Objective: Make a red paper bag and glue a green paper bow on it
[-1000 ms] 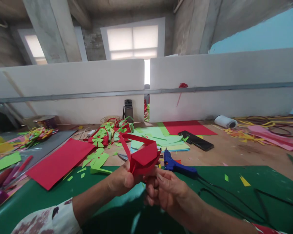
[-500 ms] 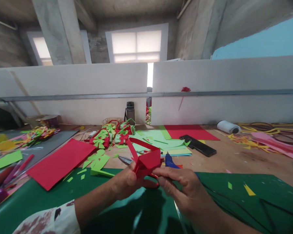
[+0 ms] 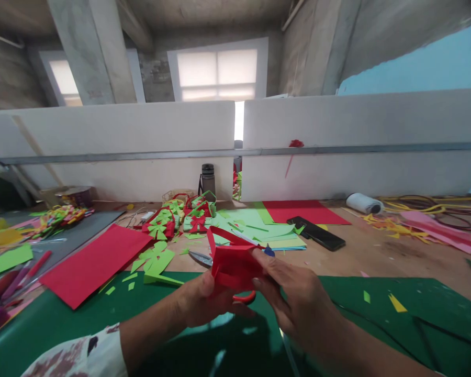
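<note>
Between both hands, above the green mat [image 3: 102, 335], is a small red paper bag [image 3: 235, 266] with a strip handle [image 3: 222, 235]. My left hand [image 3: 200, 298] is closed around its left side and underside, thumb on the near face. My right hand [image 3: 294, 293] pinches the bag's right edge, index finger along the upper rim. Behind and below the bag lies a pair of scissors; its blade [image 3: 200, 258] shows on the left and a red handle loop [image 3: 245, 298] under the bag. The tip of a blue glue gun [image 3: 269, 251] peeks out behind my right fingers.
Finished red and green paper bags [image 3: 163, 222] stand at the back left, near a dark bottle [image 3: 208, 180]. A red sheet [image 3: 98, 262] and green cut-outs [image 3: 157, 259] lie left. A black phone [image 3: 317, 234], yellow scraps [image 3: 397, 302] and a white roll [image 3: 364, 203] lie right.
The red bag has turned so its face is more toward me. My right hand has shifted up from below the bag to its upper right edge, covering more of the glue gun.
</note>
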A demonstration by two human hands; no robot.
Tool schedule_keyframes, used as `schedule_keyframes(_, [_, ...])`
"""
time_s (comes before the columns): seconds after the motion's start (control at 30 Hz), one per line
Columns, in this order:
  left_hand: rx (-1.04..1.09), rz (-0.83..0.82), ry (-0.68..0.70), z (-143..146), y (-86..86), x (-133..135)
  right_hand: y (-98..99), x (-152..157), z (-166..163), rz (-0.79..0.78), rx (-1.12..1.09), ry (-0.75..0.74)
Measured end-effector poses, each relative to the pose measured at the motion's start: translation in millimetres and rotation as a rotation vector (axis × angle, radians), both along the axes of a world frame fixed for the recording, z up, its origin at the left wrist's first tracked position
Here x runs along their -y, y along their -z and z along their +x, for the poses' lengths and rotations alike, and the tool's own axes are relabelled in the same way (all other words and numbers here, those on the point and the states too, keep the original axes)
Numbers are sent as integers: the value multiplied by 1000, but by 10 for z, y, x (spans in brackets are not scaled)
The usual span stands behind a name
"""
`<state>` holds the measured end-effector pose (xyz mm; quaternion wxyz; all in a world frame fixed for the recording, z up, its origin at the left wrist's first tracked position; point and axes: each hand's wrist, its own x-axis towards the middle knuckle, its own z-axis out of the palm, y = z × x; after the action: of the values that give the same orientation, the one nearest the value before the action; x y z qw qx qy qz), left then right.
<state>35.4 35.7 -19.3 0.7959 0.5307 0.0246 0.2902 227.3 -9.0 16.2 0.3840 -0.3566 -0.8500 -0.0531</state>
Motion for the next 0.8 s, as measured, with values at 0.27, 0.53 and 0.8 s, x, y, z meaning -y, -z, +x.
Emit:
schedule_keyframes(0.27, [-148,106,-28,-13,83,8,-54,7,-23,53,-37,8])
schedule_keyframes(0.53, [-215,175,-48,-27,107,-34,-53,5,-59,-9,-47,-65])
schedule_keyframes(0.8, [-175,80,-59,-28,47,-6,-43,-10,-53,-40,-29,-89])
